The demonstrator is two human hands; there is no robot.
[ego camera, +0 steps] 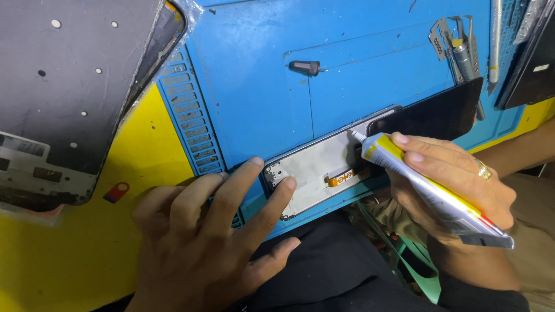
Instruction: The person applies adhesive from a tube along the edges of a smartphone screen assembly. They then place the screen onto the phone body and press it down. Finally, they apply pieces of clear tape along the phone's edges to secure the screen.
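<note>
Clearly, head view: only one camera, looking down on a blue work mat (254, 86) laid over a yellow table (63, 254).
Phone frame: an opened phone frame (324, 167) lies at the mat's near edge, its pale inner face up, with an orange flex cable (341, 178) on it and a dark screen panel (430, 115) lifted off its far end.
Left hand: the left hand (202, 231) lies spread flat, grasping nothing, its fingertips pressing on the frame's near end.
Right hand: the right hand (457, 185) is closed around a glue tube (433, 190), white and yellow, whose nozzle tip touches or sits just above the frame's upper edge.
Step in hand: judged from the nozzle's place, adhesive is being laid along the frame's border.
Next move: it calls for a light, even squeeze while the tip follows the edge, well clear of the cable.
Around: a screwdriver bit (305, 67), tweezers (465, 49) and a grey back panel (63, 86) lie further off.
</note>
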